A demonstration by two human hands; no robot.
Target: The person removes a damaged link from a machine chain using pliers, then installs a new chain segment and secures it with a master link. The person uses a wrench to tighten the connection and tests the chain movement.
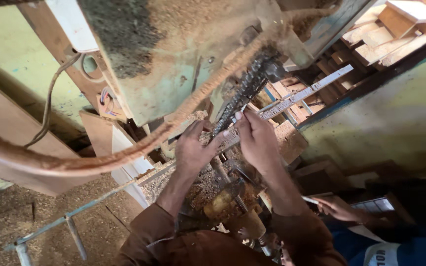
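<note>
Both hands are up at the toothed chain [245,93] hanging from the dusty green machine [173,54]. The left hand [193,150] pinches its lower end, the right hand [256,138] grips it just beside. Another person's hand [338,209] rests lower right.

Woodworking shop: sawdust-caked green machine [173,59], cutting chain [242,93], stacked timber offcuts [385,34], sawdust-covered floor [50,221].

You see a dark, toothed metal chain [245,93], a matt green machine body [173,59] crusted with sawdust, and rough, pale wooden blocks [385,34].
</note>
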